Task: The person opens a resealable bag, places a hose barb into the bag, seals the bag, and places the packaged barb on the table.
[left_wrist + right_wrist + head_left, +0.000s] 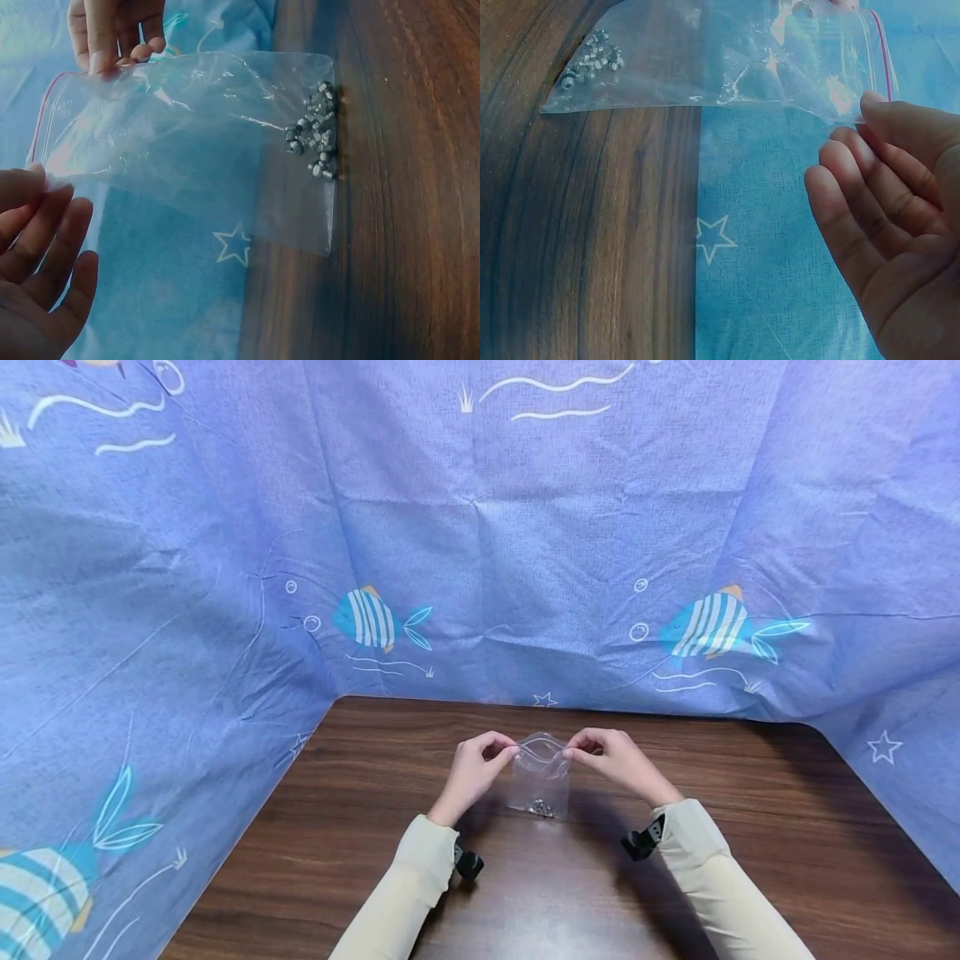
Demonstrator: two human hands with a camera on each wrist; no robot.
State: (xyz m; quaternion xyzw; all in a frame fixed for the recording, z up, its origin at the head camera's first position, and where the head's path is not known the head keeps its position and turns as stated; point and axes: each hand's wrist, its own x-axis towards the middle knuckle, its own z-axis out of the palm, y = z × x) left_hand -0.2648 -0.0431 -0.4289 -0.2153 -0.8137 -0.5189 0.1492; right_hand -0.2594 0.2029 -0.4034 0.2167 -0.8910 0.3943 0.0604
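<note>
A clear zip-lock bag [538, 785] stands upright on the table between both hands, its mouth parted. Small shiny metal pieces, which look like nuts [319, 131], lie in a heap at its bottom. My left hand [476, 768] pinches one top corner of the bag between thumb and index finger. At the opposite top corner, my right hand [615, 764] pinches the rim the same way. A red line [885, 56] runs along the bag's mouth in the right wrist view. The bottom edge of the bag touches the table.
The dark wood-grain table [360, 827] extends around the bag on all sides. Blue fabric [540, 543] printed with fish and stars hangs behind the table and along its sides. A small black camera [469, 863] sits at the left wrist, and another black camera [642, 842] at the right.
</note>
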